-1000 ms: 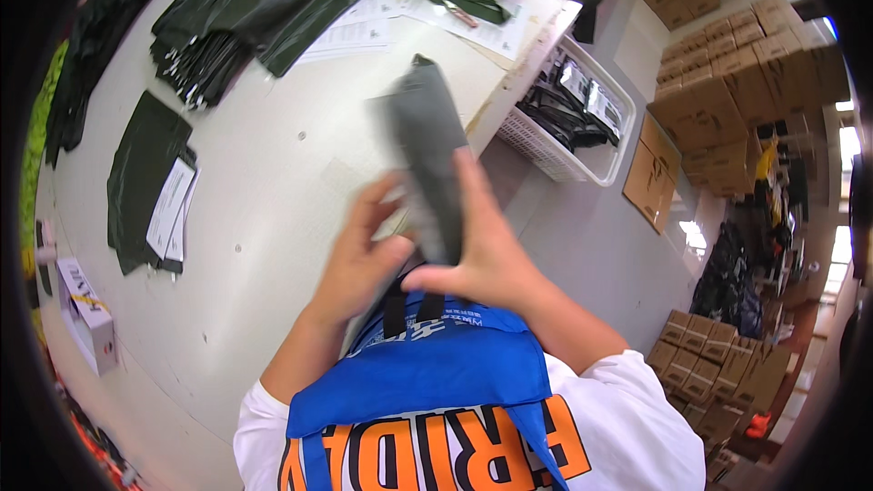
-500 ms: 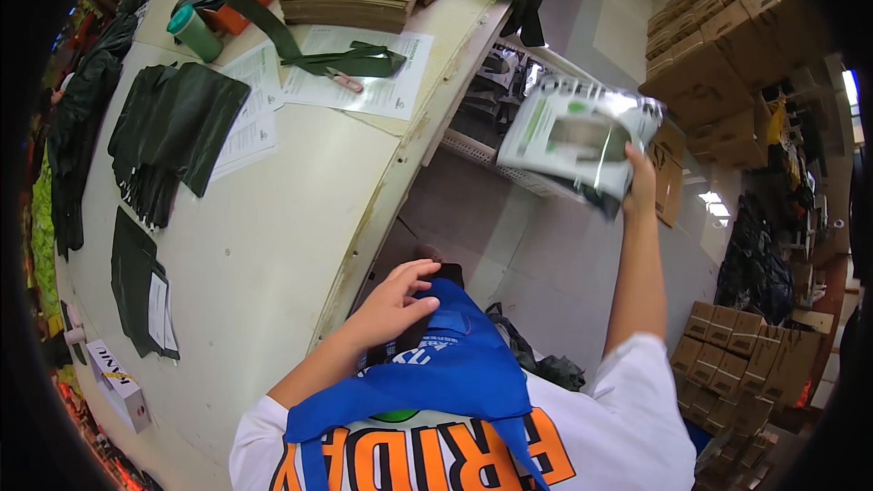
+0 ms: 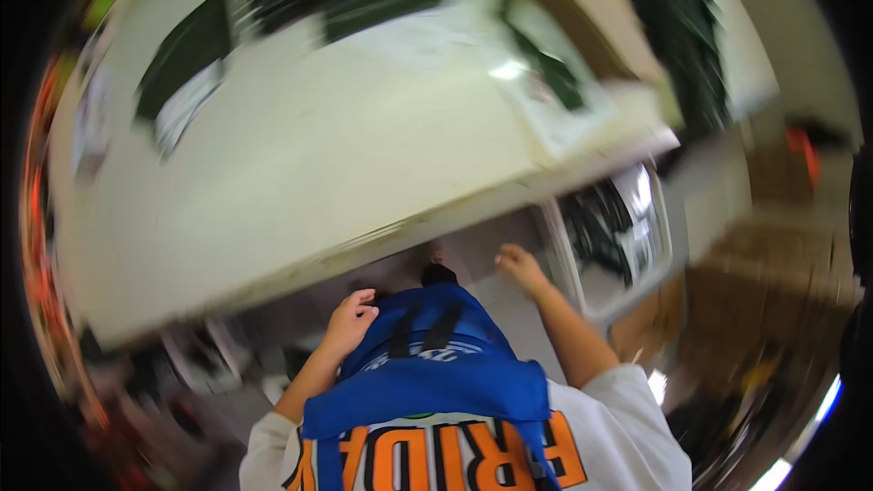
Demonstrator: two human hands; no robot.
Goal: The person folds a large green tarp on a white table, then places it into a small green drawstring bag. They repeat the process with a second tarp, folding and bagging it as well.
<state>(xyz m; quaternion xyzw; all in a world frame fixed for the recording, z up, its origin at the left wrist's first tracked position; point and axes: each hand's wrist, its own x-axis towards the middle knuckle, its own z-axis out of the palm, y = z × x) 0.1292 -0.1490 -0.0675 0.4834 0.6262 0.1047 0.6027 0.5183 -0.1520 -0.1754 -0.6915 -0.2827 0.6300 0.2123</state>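
Note:
My left hand (image 3: pixel 352 320) hovers over the blue apron (image 3: pixel 427 391), fingers loosely bent and apart with nothing in them. My right hand (image 3: pixel 518 264) is in the air just below the table's front edge, left of a white basket (image 3: pixel 571 259). Its fingers look loosely bent and nothing shows in them, though motion smears them. Inside the basket lie dark and silvery packages (image 3: pixel 600 227), blurred. Above both hands stretches the pale table (image 3: pixel 273 182).
Blurred dark green pieces (image 3: pixel 377 5) lie along the table's far side. Papers (image 3: pixel 546 109), a brown cardboard stack (image 3: pixel 582 23) and black plastic (image 3: pixel 682 45) are at its right. Cardboard boxes (image 3: pixel 764 282) stand beyond the basket at the right.
The silvery package has left my right hand, which has come in toward my body. My view has swung left, so the table now lies across the front. My left hand stays near the apron.

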